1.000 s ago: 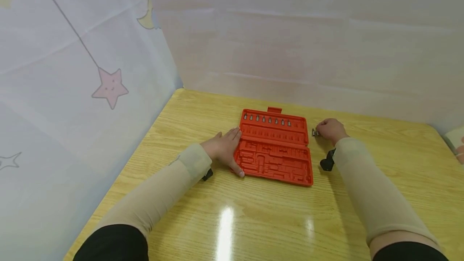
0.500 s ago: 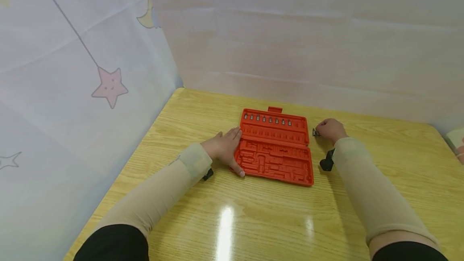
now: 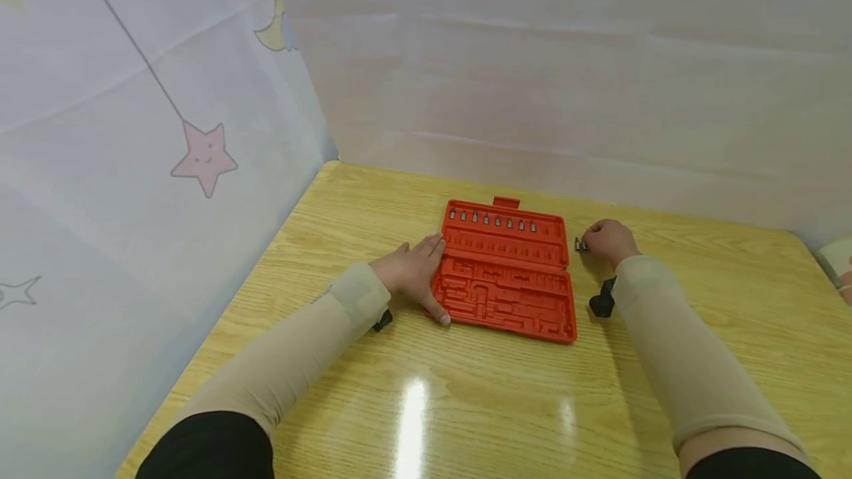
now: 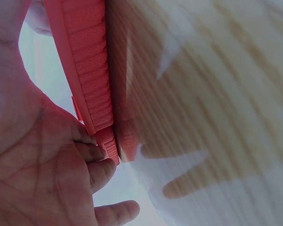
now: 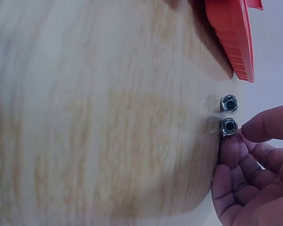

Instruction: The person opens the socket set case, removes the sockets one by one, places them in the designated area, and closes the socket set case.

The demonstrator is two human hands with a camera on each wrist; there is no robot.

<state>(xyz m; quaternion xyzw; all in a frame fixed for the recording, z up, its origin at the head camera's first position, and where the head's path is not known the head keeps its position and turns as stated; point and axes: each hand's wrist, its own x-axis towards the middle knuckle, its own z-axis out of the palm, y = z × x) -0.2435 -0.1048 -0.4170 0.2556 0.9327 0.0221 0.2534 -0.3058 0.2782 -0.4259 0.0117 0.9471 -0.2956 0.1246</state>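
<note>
An unfolded red case (image 3: pixel 506 298) lies on the table, with a row of several small metal bits (image 3: pixel 498 221) in its far half. My left hand (image 3: pixel 416 272) rests against the case's left edge, fingers spread and fairly straight. Right of the case, my right hand (image 3: pixel 609 240) is at two small metal sockets (image 3: pixel 578 245). In the right wrist view, the thumb and forefinger of my right hand (image 5: pixel 259 165) touch the nearer socket (image 5: pixel 229 126); the other socket (image 5: pixel 229 103) stands just beside it, apart from the fingers.
The wooden table (image 3: pixel 346 405) reaches to a pale cloth backdrop (image 3: pixel 499 80) at the back and on the left. A red latch tab (image 3: pixel 506 202) sticks out from the case's far edge. Black wrist cameras are at both wrists.
</note>
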